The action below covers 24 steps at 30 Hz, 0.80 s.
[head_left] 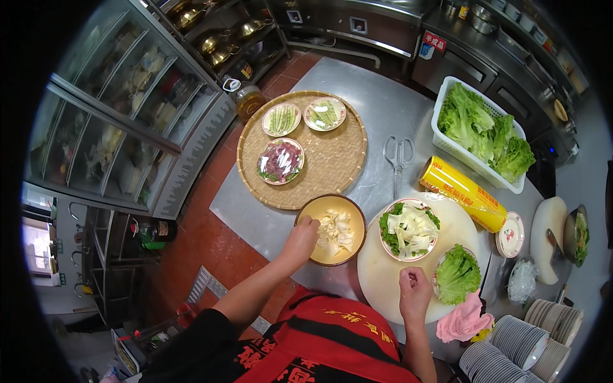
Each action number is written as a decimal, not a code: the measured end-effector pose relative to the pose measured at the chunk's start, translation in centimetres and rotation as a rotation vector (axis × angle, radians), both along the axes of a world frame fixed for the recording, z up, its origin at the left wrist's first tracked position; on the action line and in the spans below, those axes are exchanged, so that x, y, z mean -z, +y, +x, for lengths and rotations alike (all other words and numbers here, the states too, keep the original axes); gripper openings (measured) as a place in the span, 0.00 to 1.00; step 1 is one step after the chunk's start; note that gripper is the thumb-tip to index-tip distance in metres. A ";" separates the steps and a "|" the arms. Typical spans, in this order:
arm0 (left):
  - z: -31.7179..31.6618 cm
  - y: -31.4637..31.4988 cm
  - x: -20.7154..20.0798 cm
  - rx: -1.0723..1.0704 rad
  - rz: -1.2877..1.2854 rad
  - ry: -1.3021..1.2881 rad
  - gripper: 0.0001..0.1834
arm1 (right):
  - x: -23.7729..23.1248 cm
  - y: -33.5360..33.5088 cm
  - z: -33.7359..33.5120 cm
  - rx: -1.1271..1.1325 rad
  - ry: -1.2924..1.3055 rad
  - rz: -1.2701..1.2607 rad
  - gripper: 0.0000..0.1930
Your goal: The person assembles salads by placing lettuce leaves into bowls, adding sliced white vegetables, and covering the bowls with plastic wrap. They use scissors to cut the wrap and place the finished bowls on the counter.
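Observation:
My left hand (pixel 305 237) is at the left rim of a yellow bowl (pixel 361 225) with a dark edge. Its fingers are closed together, and what they may hold is hidden. Thin cream-coloured slices (pixel 336 232) lie in the bowl. My right hand (pixel 414 286) is curled closed over the round white cutting board (pixel 377 271), with nothing showing in it. Just beyond it, a plate of green lettuce (pixel 384 223) bears more pale slices (pixel 412 231) on top. Right beside that hand sits another plate with lettuce leaves (pixel 458 274).
A woven tray (pixel 332 159) carries three small plates of wrapped food. Scissors (pixel 399 156), a yellow film roll (pixel 463 193) and a white basket of lettuce (pixel 440 137) lie behind the board. Small plates (pixel 511 233), a pink cloth (pixel 464 319) and plate stacks (pixel 511 341) are at right.

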<state>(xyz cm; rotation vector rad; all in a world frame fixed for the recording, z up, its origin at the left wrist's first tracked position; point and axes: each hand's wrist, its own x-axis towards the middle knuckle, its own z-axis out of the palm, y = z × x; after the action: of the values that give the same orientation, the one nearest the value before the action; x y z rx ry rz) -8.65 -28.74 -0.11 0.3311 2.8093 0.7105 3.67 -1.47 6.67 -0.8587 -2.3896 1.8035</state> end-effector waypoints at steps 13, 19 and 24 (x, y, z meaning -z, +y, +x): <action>1.7 3.3 -0.3 0.147 -0.175 -0.193 0.14 | 0.1 -1.5 0.2 -0.069 -0.015 0.104 0.05; 1.9 3.1 1.0 0.289 -0.320 -0.029 0.06 | -0.6 -1.8 0.1 -0.109 -0.012 0.169 0.05; 0.9 3.8 -3.1 0.313 -0.199 0.022 0.04 | 0.0 -1.7 -0.2 -0.103 0.023 -0.012 0.07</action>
<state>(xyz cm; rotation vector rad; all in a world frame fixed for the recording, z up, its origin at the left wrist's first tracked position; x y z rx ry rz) -7.71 -24.92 2.96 0.7226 2.7263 0.3575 3.49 -3.20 6.67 -0.7243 -2.4540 1.8536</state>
